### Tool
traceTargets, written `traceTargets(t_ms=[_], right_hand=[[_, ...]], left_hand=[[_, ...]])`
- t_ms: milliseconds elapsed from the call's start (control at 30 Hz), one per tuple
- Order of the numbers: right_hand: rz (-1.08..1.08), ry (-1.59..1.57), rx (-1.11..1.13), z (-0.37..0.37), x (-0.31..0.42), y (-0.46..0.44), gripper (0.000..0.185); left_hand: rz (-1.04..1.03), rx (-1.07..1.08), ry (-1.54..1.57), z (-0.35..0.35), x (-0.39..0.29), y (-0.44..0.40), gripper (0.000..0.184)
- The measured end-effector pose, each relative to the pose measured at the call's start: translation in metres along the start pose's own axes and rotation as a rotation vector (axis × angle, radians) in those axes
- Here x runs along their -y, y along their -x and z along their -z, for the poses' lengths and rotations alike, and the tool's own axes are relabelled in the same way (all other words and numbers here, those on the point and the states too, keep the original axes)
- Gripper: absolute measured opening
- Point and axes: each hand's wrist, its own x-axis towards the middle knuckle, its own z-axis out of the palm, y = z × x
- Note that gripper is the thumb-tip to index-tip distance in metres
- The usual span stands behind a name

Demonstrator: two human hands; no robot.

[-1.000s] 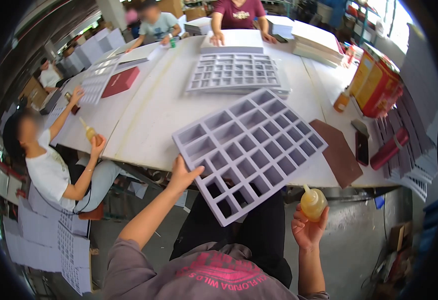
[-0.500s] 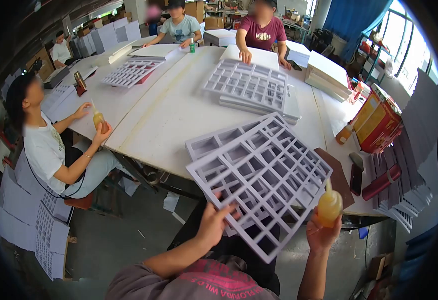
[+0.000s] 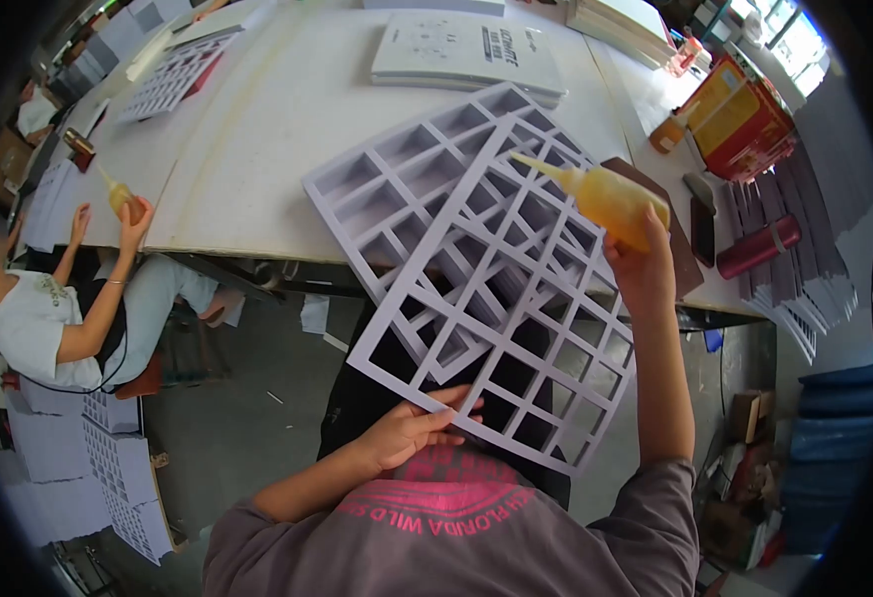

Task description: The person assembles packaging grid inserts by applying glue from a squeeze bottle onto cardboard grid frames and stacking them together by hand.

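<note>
My left hand (image 3: 412,433) grips the near edge of a pale grey lattice frame (image 3: 427,252), its fingers partly under the rim. The frame is tilted over my lap and full of square openings. Beneath it, a similar compartment tray (image 3: 355,187) rests partly on the table, with more lattice pieces showing through the openings. My right hand (image 3: 644,261) is wrapped around a squeeze bottle (image 3: 611,204) of yellowish liquid. The bottle lies nearly level, its thin nozzle pointing left above the frame's far part. Whether the nozzle touches the frame, I cannot tell.
The white table (image 3: 257,189) carries a stack of printed books (image 3: 466,50) and another lattice (image 3: 173,80). At right are a red-yellow tin (image 3: 740,114), an orange bottle (image 3: 670,129), a phone (image 3: 702,234) and a maroon flask (image 3: 760,247). A co-worker (image 3: 68,318) sits left, holding a similar bottle.
My right hand has raised the bottle and tipped it from upright to nearly level over the frame. The frame has turned and come closer. The view has tilted down; the lattice over the books is gone.
</note>
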Motion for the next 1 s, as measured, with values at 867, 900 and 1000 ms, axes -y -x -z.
traceTargets(t_ms=[867, 900, 1000], right_hand=[[0.236, 0.256, -0.159, 0.01, -0.056, -0.133, 0.047], [0.246, 0.278, -0.143, 0.01, -0.056, -0.133, 0.048], [0.234, 0.347, -0.075, 0.014, -0.052, -0.131, 0.052]], left_hand=[[0.067, 0.08, -0.115, -0.002, -0.019, -0.004, 0.043], [0.069, 0.08, -0.116, -0.001, -0.019, -0.004, 0.043], [0.078, 0.079, -0.121, 0.0, -0.019, -0.004, 0.043]])
